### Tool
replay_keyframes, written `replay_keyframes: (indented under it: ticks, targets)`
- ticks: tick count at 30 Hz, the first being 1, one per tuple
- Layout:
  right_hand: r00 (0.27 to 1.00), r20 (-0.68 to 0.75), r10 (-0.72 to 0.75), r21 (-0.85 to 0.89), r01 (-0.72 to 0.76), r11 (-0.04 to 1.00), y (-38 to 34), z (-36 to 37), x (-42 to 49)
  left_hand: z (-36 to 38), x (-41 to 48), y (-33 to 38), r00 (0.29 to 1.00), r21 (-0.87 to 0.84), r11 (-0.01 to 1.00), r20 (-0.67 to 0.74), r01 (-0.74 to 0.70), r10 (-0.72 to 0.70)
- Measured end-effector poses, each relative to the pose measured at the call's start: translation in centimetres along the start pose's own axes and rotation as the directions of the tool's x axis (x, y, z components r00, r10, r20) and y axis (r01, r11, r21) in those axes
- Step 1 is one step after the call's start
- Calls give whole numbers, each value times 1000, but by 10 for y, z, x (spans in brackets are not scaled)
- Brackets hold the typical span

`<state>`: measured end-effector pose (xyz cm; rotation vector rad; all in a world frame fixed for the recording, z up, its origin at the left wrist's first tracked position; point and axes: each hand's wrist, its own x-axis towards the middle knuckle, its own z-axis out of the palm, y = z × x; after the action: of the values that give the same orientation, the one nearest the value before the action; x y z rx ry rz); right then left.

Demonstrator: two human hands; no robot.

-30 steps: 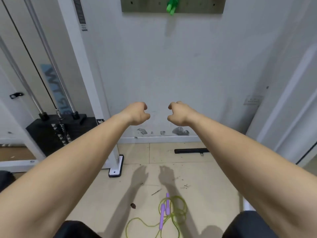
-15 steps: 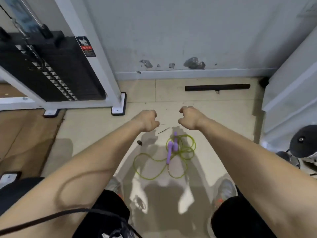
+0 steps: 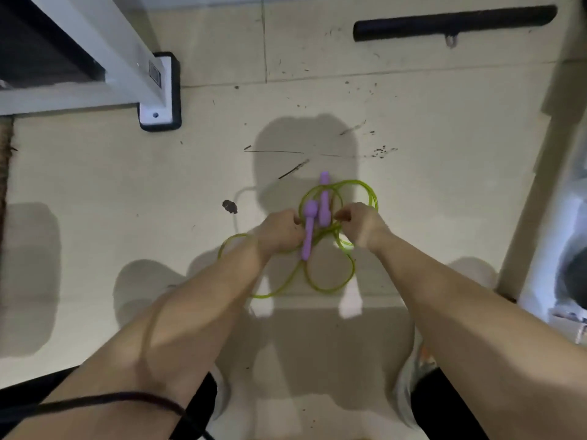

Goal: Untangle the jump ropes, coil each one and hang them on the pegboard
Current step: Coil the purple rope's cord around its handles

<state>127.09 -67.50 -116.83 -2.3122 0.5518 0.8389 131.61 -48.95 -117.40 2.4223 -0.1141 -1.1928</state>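
Note:
A jump rope with a yellow-green cord (image 3: 330, 287) lies in tangled loops on the floor between my feet. Its two purple handles lie side by side, one (image 3: 307, 231) nearer to me and one (image 3: 324, 198) farther away. My left hand (image 3: 279, 233) is down at the rope, fingers curled against the nearer handle. My right hand (image 3: 360, 225) pinches the cord just right of the handles. The pegboard is out of view.
The white frame of a weight machine with its black-edged foot (image 3: 160, 90) stands at the upper left. A black bar (image 3: 454, 22) lies on the floor at the top right. White equipment (image 3: 559, 249) lines the right edge. Dirt specks dot the tiles.
My view has dropped from the wall to the floor. Both hands have come down from chest height to the tangled rope and now touch it.

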Motion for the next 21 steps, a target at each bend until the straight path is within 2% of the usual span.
replay_keyframes:
  ticks: [3,7,11,16,19,21]
  targets:
    - [994,-111,26,86,-16,996,-4,17,20,20,23,-4,999,-82,996,-6,33,-33]
    - [991,-87,99,99,-91,991,-12,28,36,37,36,-4,994,-115,990,-63,76,-84]
    - [993,-58,106,113,-98,989,-14,30,41,38,41,-10,993,-113,992,-97,57,-68]
    - [996,56,70,195,-79,978,-10,8,20,-9,24,-11,998,-400,916,-40,22,-41]
    - [996,73,51,252,-68,965,-10,-16,5,-56,4,-6,999,-360,933,-16,23,-31]
    - [999,44,-14,238,3,971,-13,-38,-8,-87,-13,-3,997,-316,948,-61,22,-44]
